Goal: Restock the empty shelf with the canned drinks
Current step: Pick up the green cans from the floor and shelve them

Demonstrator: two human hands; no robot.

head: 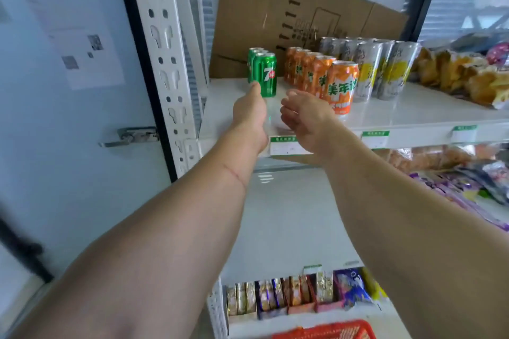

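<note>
While both your arms stretch up from the bottom of the frame toward the white shelf [399, 115] in the middle, your left hand [249, 114] reaches the front green can [265, 74] and its fingertips touch the can's lower left side; you cannot tell whether that hand is closing on the can or only resting against it. Your right hand [305, 115] sits just right of it, open, palm turned left with the fingers loosely curled, holding nothing and apart from the cans. Behind the front green can more green cans stand in a row running back toward a brown cardboard sheet [289, 16] that leans at the rear of the shelf. To the right of centre stands a row of orange cans [340, 88], then taller silver and yellow cans [385, 71], all upright. Bagged snacks [462, 74] lie at the right edge of the frame. At the bottom of the frame, boxed goods [289, 297] fill a lower shelf, and a red basket [330, 330] shows at the very bottom edge
</note>
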